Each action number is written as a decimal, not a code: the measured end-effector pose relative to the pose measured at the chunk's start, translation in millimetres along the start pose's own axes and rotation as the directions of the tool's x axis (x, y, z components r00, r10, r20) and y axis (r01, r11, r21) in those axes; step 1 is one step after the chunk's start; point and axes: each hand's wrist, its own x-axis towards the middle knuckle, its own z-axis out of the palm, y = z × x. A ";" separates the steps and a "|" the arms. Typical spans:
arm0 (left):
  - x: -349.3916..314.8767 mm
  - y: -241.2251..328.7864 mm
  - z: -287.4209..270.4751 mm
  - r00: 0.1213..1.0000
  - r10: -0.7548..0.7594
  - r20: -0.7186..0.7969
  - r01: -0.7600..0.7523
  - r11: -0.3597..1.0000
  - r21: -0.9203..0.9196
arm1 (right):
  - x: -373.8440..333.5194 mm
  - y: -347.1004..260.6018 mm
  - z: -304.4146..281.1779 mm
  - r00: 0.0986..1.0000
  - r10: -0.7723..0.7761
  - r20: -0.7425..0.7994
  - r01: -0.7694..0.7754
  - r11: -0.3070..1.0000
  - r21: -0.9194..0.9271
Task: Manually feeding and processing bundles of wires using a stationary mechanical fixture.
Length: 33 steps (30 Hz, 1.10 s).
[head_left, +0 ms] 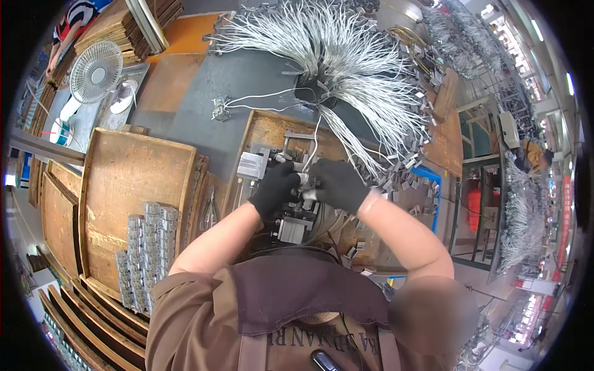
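Both my hands wear black gloves and meet over a metal bench fixture point(293, 230) with block-shaped cylinders. My left hand point(276, 187) is closed at the left of the fixture's middle, its fingers curled around a small part that I cannot make out. Close beside it, my right hand point(339, 184) is closed, its fingertips pinching near the end of a white cable point(316, 143). This cable runs up to a large fanned bundle of white cables point(365, 86). Small silvery parts between the fingers are mostly hidden by the gloves.
Stacked grey metal parts point(148, 253) stand on a wooden tray point(136, 170) at left. A small metal part with leads point(220, 109) lies on the dark bench top. Loose metal pieces point(402, 191) lie at right near a blue bin edge point(438, 191). A white fan point(96, 73) stands at far left.
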 end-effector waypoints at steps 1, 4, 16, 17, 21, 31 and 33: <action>-3.7 -0.8 3.7 1.000 0.006 0.001 -0.006 1.000 -0.001 | -3.9 3.0 5.0 1.000 -0.002 -0.002 0.002 1.000 -0.006; -20.2 7.4 10.6 0.994 0.109 0.028 -0.112 0.960 0.256 | -12.0 11.0 15.6 0.996 -0.055 -0.075 0.052 0.998 -0.038; -0.4 -19.7 1.5 0.926 0.376 0.024 -0.244 0.551 0.798 | 11.9 9.0 43.1 0.996 0.052 0.078 -0.036 0.981 -0.192; 3.7 -21.4 2.1 0.929 0.369 0.024 -0.241 0.554 0.797 | 12.2 10.4 43.6 0.998 0.069 -0.014 -0.070 0.987 -0.147; 8.3 -9.7 6.6 0.957 0.288 -0.031 -0.143 0.563 0.814 | 5.3 12.7 35.5 0.972 0.193 -0.135 -0.206 0.974 -0.096; 4.0 -20.4 3.5 0.915 0.402 -0.047 -0.257 0.666 0.700 | -6.9 23.0 53.5 0.979 0.030 -0.201 -0.062 0.986 -0.153; -7.7 -15.5 4.0 0.917 0.393 -0.069 -0.239 0.681 0.692 | -16.8 16.6 50.2 0.991 0.080 -0.110 -0.095 0.985 -0.144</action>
